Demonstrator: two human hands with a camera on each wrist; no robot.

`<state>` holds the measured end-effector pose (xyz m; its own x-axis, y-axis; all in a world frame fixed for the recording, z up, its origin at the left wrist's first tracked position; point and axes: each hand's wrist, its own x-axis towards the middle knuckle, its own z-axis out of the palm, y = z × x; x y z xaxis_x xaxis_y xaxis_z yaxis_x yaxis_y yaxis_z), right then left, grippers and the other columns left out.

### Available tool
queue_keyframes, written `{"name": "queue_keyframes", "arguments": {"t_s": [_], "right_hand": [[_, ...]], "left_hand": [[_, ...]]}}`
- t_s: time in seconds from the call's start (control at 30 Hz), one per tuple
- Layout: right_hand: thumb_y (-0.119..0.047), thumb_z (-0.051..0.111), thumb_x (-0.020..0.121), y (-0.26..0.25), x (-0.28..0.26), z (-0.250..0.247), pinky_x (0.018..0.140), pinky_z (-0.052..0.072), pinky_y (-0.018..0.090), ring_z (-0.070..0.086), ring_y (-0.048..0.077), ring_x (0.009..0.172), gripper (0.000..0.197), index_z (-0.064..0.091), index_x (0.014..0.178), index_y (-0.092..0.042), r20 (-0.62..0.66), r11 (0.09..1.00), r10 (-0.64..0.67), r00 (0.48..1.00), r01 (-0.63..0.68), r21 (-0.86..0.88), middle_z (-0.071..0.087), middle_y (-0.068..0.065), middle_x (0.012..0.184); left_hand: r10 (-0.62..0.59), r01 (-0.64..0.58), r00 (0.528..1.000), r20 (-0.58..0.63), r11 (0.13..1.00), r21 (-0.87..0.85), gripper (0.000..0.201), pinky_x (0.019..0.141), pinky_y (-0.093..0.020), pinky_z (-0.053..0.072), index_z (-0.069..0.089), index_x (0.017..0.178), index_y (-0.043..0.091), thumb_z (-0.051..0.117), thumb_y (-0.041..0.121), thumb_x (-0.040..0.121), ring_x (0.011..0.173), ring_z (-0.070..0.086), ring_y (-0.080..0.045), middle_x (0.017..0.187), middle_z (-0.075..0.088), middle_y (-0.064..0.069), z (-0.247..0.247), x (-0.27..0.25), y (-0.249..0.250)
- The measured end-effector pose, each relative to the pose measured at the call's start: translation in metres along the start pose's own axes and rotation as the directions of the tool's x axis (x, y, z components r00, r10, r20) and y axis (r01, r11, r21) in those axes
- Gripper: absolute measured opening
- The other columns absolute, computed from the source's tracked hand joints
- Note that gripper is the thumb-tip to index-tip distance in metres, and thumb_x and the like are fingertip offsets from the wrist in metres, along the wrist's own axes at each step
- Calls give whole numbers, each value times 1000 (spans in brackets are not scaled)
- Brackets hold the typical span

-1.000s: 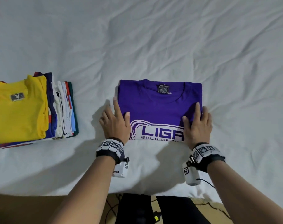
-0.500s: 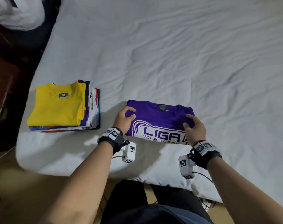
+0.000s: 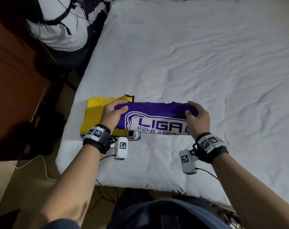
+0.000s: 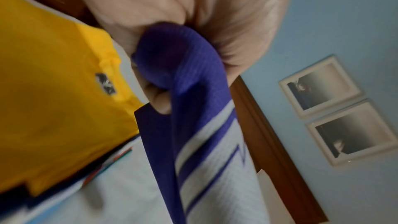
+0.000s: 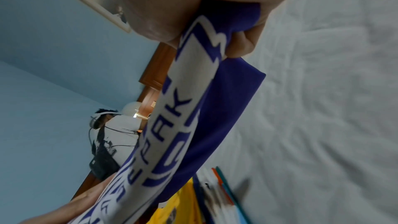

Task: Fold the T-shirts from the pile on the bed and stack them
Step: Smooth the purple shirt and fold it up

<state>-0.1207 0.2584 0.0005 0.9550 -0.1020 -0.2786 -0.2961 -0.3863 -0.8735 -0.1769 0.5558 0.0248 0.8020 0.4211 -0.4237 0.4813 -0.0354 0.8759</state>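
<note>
A folded purple T-shirt (image 3: 157,118) with a white "LIGA" print hangs in the air above the bed, stretched between both hands. My left hand (image 3: 113,113) grips its left end (image 4: 178,77), over the stack. My right hand (image 3: 195,116) grips its right end (image 5: 226,28). The stack of folded T-shirts (image 3: 97,116), yellow one on top (image 4: 53,91), sits at the bed's near left corner, partly hidden behind my left hand and the purple shirt.
The white bed sheet (image 3: 198,63) spreads wide to the right and far side. Another person in a white top (image 3: 61,27) is beside the bed at far left. Dark wooden furniture (image 3: 13,80) stands left of the bed. Cables lie on the floor.
Both hands curled round the ends of the purple T-shirt, lifted it off the sheet and carried it left, so its left end now hangs over the yellow-topped stack.
</note>
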Motion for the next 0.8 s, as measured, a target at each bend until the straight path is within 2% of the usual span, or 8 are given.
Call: {"name": "queue_keyframes", "arguments": {"t_s": [0.13,0.2,0.33,0.4,0.47,0.57,0.7,0.8], "right_hand": [[-18,57,90,-50,1,76,102,52,41,63,17,114,41,65,130,-27,-16,999,-34,999,34,18,67,-3,125],[-19,56,89,-71,5,116,102,53,40,63,16,114,43,65,131,-27,-16,998,-53,998,53,37,67,-3,125],[-16,57,90,-89,7,192,106,48,37,60,15,118,43,66,130,-25,-10,991,-127,992,127,47,65,-1,128],[-15,59,91,-76,5,225,106,48,36,59,17,119,43,64,133,-25,42,994,-113,993,113,14,63,2,131],[-13,61,93,-50,0,249,105,48,39,58,21,118,45,61,137,-23,117,996,-57,991,65,-69,62,5,132],[-11,61,93,-11,-10,265,104,49,41,60,27,115,49,58,139,-25,170,981,47,984,-13,-196,62,8,129],[-5,56,91,4,-17,259,99,51,44,63,28,107,49,60,135,-26,59,983,65,996,-53,-178,65,3,117],[-4,54,92,6,-22,251,89,56,45,64,26,92,48,60,134,-27,29,985,62,998,-56,-161,59,-6,98]], "left_hand": [[58,-58,998,3,998,5,27,69,-28,62,71,123,18,68,13,97,88,76,-17,108,75,-1,-79,39,14],[82,-82,997,-7,997,18,27,70,-27,61,70,124,19,67,14,98,91,75,-15,110,74,1,-116,59,13],[59,-59,994,-89,998,4,27,75,-36,63,72,121,26,69,14,96,94,75,-20,117,72,-2,-180,92,-13],[-5,6,994,-110,1000,10,29,80,-41,64,73,118,33,70,16,95,98,75,-22,122,70,-2,-201,104,-40],[-113,116,991,-68,993,27,35,92,-43,61,71,117,40,73,15,92,109,71,-23,127,66,1,-211,111,-72],[-252,251,968,-7,966,63,48,109,-42,49,66,128,35,75,9,89,126,58,-24,131,59,3,-212,114,-116],[-299,298,954,-34,954,-36,53,91,-37,61,61,137,29,73,6,91,110,67,-20,129,61,0,-215,107,-132],[-287,285,958,6,951,-119,53,87,-40,62,61,135,30,74,3,90,106,71,-20,122,68,-1,-222,103,-139]]}}
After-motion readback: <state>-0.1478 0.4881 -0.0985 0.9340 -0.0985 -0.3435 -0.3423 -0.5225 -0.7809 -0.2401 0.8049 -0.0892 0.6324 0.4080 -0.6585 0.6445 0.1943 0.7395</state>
